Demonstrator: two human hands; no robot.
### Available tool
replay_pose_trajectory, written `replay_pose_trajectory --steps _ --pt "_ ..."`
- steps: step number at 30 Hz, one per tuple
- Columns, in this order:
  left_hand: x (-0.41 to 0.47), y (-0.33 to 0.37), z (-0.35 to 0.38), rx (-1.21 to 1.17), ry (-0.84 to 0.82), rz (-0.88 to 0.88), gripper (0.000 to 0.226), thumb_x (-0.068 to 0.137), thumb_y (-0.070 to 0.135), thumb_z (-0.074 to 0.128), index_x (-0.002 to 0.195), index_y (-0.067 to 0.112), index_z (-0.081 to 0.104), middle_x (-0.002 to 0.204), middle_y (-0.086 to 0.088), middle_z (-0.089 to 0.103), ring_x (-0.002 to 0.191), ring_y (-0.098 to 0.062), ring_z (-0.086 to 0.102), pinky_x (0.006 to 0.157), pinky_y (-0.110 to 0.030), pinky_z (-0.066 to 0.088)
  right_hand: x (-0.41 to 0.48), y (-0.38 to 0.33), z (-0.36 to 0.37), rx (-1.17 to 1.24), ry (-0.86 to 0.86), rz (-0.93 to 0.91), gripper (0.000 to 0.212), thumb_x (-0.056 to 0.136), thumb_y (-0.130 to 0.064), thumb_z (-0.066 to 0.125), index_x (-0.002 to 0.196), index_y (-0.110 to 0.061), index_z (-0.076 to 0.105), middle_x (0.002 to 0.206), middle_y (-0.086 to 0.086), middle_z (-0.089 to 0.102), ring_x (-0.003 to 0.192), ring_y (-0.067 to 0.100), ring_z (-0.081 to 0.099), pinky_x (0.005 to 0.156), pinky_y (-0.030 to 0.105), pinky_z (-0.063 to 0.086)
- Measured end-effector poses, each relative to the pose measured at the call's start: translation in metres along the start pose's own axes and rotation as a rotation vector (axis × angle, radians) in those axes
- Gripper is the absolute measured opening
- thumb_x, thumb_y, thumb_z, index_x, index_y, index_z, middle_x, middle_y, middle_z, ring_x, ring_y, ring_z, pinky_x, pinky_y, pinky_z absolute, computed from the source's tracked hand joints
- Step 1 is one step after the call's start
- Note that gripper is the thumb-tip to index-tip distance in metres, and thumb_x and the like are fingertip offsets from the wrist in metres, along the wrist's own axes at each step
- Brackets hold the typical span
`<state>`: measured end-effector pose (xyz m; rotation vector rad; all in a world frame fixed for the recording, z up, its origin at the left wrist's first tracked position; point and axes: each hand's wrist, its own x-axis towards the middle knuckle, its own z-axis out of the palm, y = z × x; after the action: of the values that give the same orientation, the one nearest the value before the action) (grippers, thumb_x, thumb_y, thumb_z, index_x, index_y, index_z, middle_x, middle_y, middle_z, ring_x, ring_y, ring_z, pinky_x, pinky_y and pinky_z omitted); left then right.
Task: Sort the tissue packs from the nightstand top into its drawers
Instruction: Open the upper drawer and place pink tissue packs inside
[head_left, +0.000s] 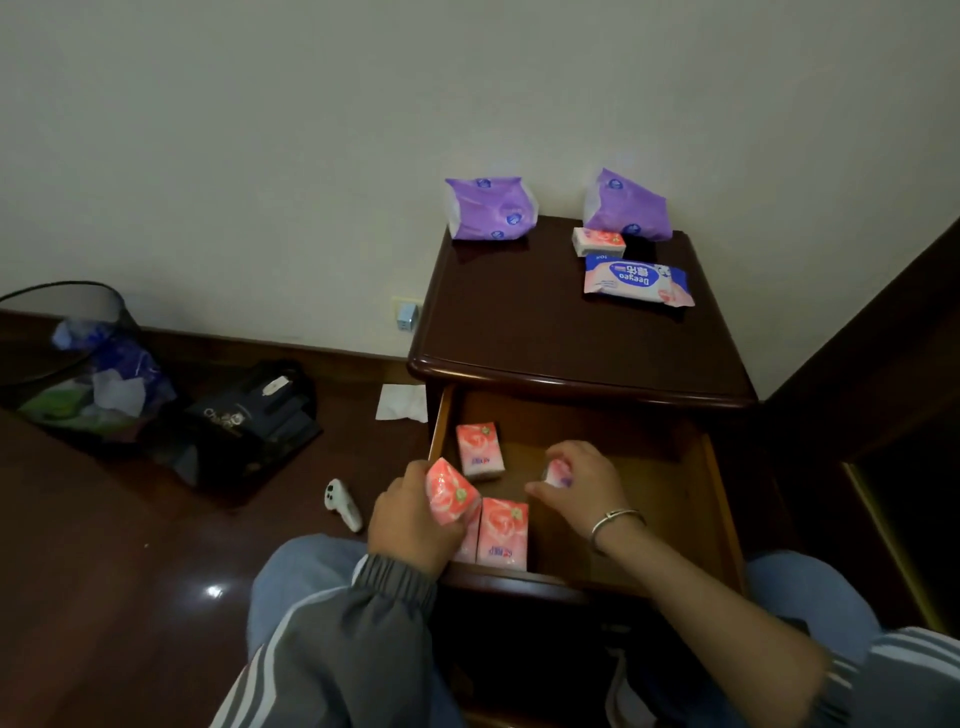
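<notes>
Reaching into the open drawer (719, 499), both hands are busy with small pink packs. The left hand (410, 525) has its fingers wrapped round one pink pack (451, 491), tilted, just above two more (503, 532) standing at the drawer front; another (479, 450) lies just beyond those fingers. The right hand (576, 480) curls its fingers over a pale pack (556, 473), mostly hidden. Well beyond both hands, the nightstand top (519, 312) holds two purple packs (491, 208) (626, 205), one small pink pack (598, 241) and a wipes pack (636, 283). Sorting looks roughly half done.
</notes>
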<state>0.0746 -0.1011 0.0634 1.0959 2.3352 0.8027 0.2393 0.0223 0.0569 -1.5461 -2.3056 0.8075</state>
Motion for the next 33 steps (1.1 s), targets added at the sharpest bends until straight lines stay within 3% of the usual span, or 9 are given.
replay_pose_trajectory --steps 4,9,12,15,19,23,26,30,33 --pt "-0.002 0.003 -0.003 -0.146 0.091 -0.069 0.047 0.068 0.053 0.074 0.1 0.034 0.046 0.082 0.015 0.054 0.076 -0.01 0.054 0.064 -0.024 0.036 0.005 0.006 0.002 -0.042 -0.043 -0.006 0.052 0.074 -0.035 0.076 0.118 -0.018 0.057 0.128 0.002 0.051 0.115 0.019 0.049 0.096 0.03 0.043" --pt "0.002 -0.001 -0.011 -0.484 0.204 -0.149 0.042 0.07 0.024 0.077 0.102 0.03 0.051 0.081 0.019 0.056 0.07 0.008 0.052 0.055 -0.006 0.033 0.013 0.005 0.014 0.015 -0.229 0.007 0.062 0.08 -0.033 0.071 0.135 -0.02 0.046 0.151 0.003 0.028 0.137 0.022 0.03 0.111 0.036 0.033" --pt "0.01 -0.006 -0.013 -0.681 0.235 -0.233 0.042 0.073 0.018 0.078 0.107 0.019 0.055 0.086 0.014 0.06 0.073 0.004 0.057 0.053 -0.008 0.039 0.019 0.008 0.016 0.147 -0.139 0.068 0.047 0.09 -0.02 0.06 0.135 -0.021 0.047 0.15 0.004 0.032 0.136 0.022 0.034 0.109 0.035 0.036" --pt "0.018 -0.009 -0.012 -0.834 0.259 -0.282 0.04 0.074 0.015 0.078 0.109 0.017 0.056 0.091 0.007 0.064 0.079 -0.002 0.061 0.058 -0.015 0.044 0.025 0.017 0.014 0.169 -0.034 0.172 0.04 0.09 -0.013 0.058 0.13 -0.014 0.052 0.137 0.009 0.048 0.124 0.023 0.047 0.096 0.028 0.042" --pt "0.027 -0.014 -0.011 -1.002 0.249 -0.344 0.04 0.076 0.017 0.077 0.111 0.017 0.056 0.098 0.0 0.067 0.088 -0.014 0.066 0.065 -0.024 0.05 0.03 0.024 0.015 0.147 -0.171 0.298 0.053 0.081 -0.013 0.071 0.13 -0.012 0.05 0.129 0.01 0.056 0.113 0.025 0.055 0.08 0.028 0.045" --pt "0.032 -0.018 -0.007 -1.084 0.228 -0.371 0.036 0.077 0.017 0.077 0.107 0.019 0.058 0.101 -0.004 0.069 0.091 -0.018 0.068 0.073 -0.031 0.055 0.039 0.014 0.021 0.146 -0.182 0.238 0.055 0.077 -0.012 0.074 0.128 -0.013 0.052 0.128 0.008 0.056 0.113 0.024 0.056 0.087 0.033 0.05" --pt "0.033 -0.02 -0.005 -1.048 0.241 -0.389 0.034 0.076 0.018 0.078 0.102 0.023 0.057 0.099 -0.002 0.068 0.09 -0.017 0.067 0.073 -0.034 0.056 0.043 0.003 0.027 0.095 -0.299 0.145 0.052 0.079 -0.017 0.072 0.128 -0.018 0.053 0.13 0.004 0.052 0.115 0.021 0.054 0.087 0.032 0.05" --pt "0.032 -0.021 -0.005 -1.021 0.244 -0.388 0.034 0.075 0.021 0.078 0.1 0.026 0.056 0.097 0.002 0.067 0.087 -0.012 0.066 0.064 -0.026 0.051 0.05 -0.006 0.028 0.049 -0.356 0.136 0.051 0.085 -0.032 0.065 0.133 -0.021 0.049 0.137 0.003 0.048 0.121 0.02 0.049 0.084 0.028 0.044" --pt "0.032 -0.02 -0.006 -1.0 0.237 -0.382 0.039 0.076 0.02 0.078 0.107 0.023 0.055 0.097 0.003 0.066 0.087 -0.011 0.066 0.061 -0.023 0.049 0.06 -0.013 0.024 0.119 -0.29 0.158 0.055 0.09 -0.039 0.057 0.14 -0.022 0.041 0.145 0.003 0.041 0.13 0.022 0.043 0.095 0.032 0.042"
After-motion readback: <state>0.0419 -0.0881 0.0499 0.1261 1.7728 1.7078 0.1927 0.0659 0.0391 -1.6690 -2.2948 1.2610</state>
